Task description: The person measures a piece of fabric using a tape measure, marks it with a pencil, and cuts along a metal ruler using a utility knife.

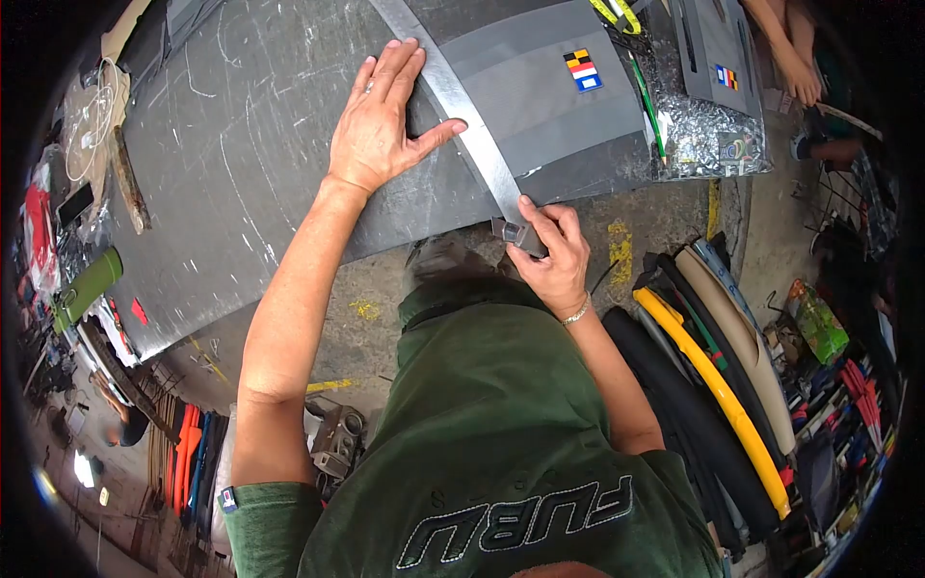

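Note:
A long metal ruler [469, 114] lies slanted across a dark, scratched worktable [241, 144], along the left side of a grey fabric panel [525, 77]. My left hand [374, 130] lies flat with fingers stretched out; its thumb presses on the ruler, the other fingers rest beside and against its left edge. My right hand [557, 252] is closed around the ruler's near end, which sticks out past the table edge. A small dark metal piece [508, 230] shows at that end, beside my fingertips; its kind is unclear. The panel carries a colourful flag patch [583, 70].
Right of the panel lie a green pencil [655, 125], a yellow tape measure [621, 14] and clear plastic wrap [708, 135]. Another person's hand [798, 72] is at upper right. Rolls of material, one a yellow roll [713, 385], stand at lower right. A phone [75, 204] lies at left.

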Available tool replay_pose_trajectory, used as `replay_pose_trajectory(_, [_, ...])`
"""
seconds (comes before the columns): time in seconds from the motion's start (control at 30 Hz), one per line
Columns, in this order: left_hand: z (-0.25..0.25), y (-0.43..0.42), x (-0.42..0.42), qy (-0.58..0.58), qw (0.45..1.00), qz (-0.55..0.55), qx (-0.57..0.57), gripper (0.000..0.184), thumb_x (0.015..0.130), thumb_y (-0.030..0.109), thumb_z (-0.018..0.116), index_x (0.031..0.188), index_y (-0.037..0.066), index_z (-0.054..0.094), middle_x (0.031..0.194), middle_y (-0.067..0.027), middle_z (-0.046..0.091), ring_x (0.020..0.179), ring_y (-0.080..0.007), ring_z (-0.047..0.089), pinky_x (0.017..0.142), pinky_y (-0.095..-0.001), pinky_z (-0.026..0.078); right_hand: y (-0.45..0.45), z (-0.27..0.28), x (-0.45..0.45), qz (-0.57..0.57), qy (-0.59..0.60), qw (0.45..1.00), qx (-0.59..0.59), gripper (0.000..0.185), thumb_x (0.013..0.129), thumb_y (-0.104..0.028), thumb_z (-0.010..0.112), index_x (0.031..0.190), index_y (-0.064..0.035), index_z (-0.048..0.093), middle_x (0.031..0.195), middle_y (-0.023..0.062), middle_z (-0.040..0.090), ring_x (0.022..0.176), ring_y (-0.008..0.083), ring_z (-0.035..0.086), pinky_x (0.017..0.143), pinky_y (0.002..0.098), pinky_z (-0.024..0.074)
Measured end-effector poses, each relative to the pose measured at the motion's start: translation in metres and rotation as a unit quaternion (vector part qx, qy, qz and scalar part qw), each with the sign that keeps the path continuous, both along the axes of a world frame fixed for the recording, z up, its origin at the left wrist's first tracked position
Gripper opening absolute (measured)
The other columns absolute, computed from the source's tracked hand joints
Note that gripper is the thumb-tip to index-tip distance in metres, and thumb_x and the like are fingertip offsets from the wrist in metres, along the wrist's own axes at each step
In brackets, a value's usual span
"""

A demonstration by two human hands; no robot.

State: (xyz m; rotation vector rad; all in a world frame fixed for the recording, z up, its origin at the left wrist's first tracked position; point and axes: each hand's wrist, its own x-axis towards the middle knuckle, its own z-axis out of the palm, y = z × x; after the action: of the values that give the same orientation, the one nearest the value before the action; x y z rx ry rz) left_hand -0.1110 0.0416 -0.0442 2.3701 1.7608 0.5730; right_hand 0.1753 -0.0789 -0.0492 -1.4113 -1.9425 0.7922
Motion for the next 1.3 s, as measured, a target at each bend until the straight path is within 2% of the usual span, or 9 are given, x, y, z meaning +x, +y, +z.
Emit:
replay_pose_trajectory(0.3, [0.001, 0.000, 0.000, -0.005, 1.000, 0.001, 0.000, 0.097, 0.082, 0.067, 0.077, 0.149, 0.002, 0.052, 0.158, -0.0147, 0.050, 0.150, -0.0326, 0.042, 0.127, -0.0507, 0.030, 0.000, -0.001, 0.000, -0.001, 0.004, 1.000, 0.005, 0.076, 0.062, -0.008, 0.090, 0.135, -0.0148, 0.071, 0.104, 0.0081, 0.061, 0.091, 0.0294, 0.065, 0.077, 0.0424, 0.0567])
replay_pose_trajectory(0.4, [0.001, 0.000, 0.000, -0.001, 1.000, 0.002, 0.005, 0.087, 0.089, 0.059, 0.075, 0.150, 0.002, 0.052, 0.157, -0.0156, 0.051, 0.151, -0.0333, 0.042, 0.127, -0.0508, 0.028, 0.000, 0.000, -0.001, 0.000, 0.003, 1.000, 0.003, 0.075, 0.063, -0.008, 0.090, 0.135, -0.0151, 0.071, 0.104, 0.0080, 0.060, 0.091, 0.0291, 0.065, 0.076, 0.0422, 0.0567])
replay_pose_trajectory(0.5, [0.001, -0.001, -0.004, -0.049, 0.999, 0.000, -0.012, 0.071, 0.100, 0.041, 0.064, 0.155, 0.003, 0.041, 0.159, -0.0138, 0.050, 0.151, -0.0334, 0.041, 0.128, -0.0504, 0.025, -0.001, 0.001, -0.001, -0.004, -0.002, 1.000, -0.002, 0.076, 0.063, -0.008, 0.090, 0.136, -0.0161, 0.070, 0.105, 0.0083, 0.061, 0.091, 0.0291, 0.065, 0.077, 0.0419, 0.0569])
replay_pose_trajectory(0.6, [-0.002, -0.001, -0.006, -0.081, 0.997, 0.012, -0.015, 0.064, 0.102, 0.021, 0.051, 0.159, 0.003, 0.029, 0.160, -0.0101, 0.050, 0.151, -0.0331, 0.041, 0.129, -0.0506, 0.023, -0.001, 0.003, -0.002, -0.013, 0.001, 1.000, -0.004, 0.070, 0.065, -0.005, 0.086, 0.133, -0.0142, 0.072, 0.104, 0.0100, 0.061, 0.088, 0.0301, 0.066, 0.075, 0.0416, 0.0564])
replay_pose_trajectory(0.7, [-0.005, -0.001, -0.006, -0.069, 0.997, 0.014, -0.012, 0.066, 0.098, 0.011, 0.045, 0.160, 0.004, 0.023, 0.161, -0.0069, 0.049, 0.151, -0.0326, 0.041, 0.130, -0.0515, 0.021, -0.001, 0.005, -0.004, -0.017, 0.002, 1.000, -0.007, 0.066, 0.067, -0.003, 0.085, 0.131, -0.0131, 0.073, 0.104, 0.0106, 0.061, 0.087, 0.0303, 0.067, 0.075, 0.0416, 0.0562])
replay_pose_trajectory(0.83, [-0.007, -0.001, -0.008, -0.079, 0.997, 0.011, -0.012, 0.067, 0.095, 0.008, 0.044, 0.159, 0.004, 0.026, 0.161, -0.0074, 0.049, 0.152, -0.0325, 0.040, 0.130, -0.0530, 0.021, -0.001, 0.005, -0.004, -0.019, 0.001, 1.000, -0.004, 0.066, 0.068, -0.005, 0.085, 0.132, -0.0139, 0.073, 0.103, 0.0100, 0.061, 0.087, 0.0299, 0.066, 0.074, 0.0416, 0.0562])
replay_pose_trajectory(0.9, [-0.006, 0.000, -0.008, -0.077, 0.997, 0.008, -0.014, 0.067, 0.094, 0.006, 0.044, 0.158, 0.005, 0.027, 0.161, -0.0076, 0.049, 0.152, -0.0324, 0.040, 0.130, -0.0533, 0.022, -0.001, 0.005, -0.002, -0.012, -0.008, 1.000, -0.003, 0.074, 0.065, -0.007, 0.089, 0.135, -0.0165, 0.070, 0.105, 0.0091, 0.061, 0.090, 0.0288, 0.067, 0.076, 0.0408, 0.0570])
replay_pose_trajectory(1.1, [0.000, 0.002, -0.008, -0.074, 0.997, 0.023, -0.027, 0.054, 0.099, 0.006, 0.045, 0.153, 0.007, 0.044, 0.154, -0.0118, 0.054, 0.151, -0.0333, 0.041, 0.128, -0.0503, 0.027, -0.002, 0.004, -0.002, -0.010, -0.016, 1.000, 0.001, 0.077, 0.064, -0.010, 0.091, 0.137, -0.0183, 0.069, 0.106, 0.0089, 0.061, 0.091, 0.0284, 0.067, 0.077, 0.0402, 0.0576])
replay_pose_trajectory(1.3, [0.008, 0.007, -0.008, -0.062, 0.997, 0.026, -0.047, 0.048, 0.101, 0.008, 0.048, 0.149, 0.007, 0.050, 0.149, -0.0131, 0.058, 0.148, -0.0347, 0.044, 0.127, -0.0477, 0.030, -0.002, 0.003, -0.001, -0.010, -0.018, 1.000, 0.000, 0.075, 0.065, -0.011, 0.091, 0.137, -0.0187, 0.069, 0.107, 0.0089, 0.061, 0.092, 0.0291, 0.067, 0.078, 0.0409, 0.0579])
